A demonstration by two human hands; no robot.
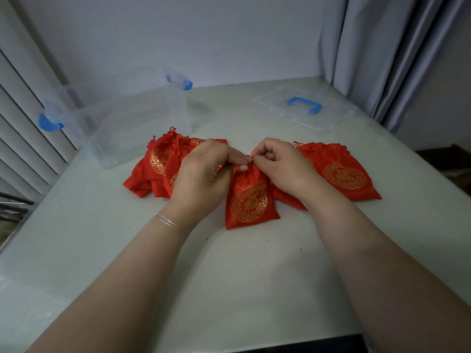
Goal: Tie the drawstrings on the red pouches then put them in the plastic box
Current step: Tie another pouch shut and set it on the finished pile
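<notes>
Here, left hand point(204, 171) and right hand point(277, 164), fingers curled, both pinching the middle red pouch's point(249, 200) gathered neck.

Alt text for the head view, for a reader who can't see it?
Both hands, left hand and right hand, pinch the neck of a red pouch on a table. More pouches flank it; an open plastic box stands behind.
</notes>
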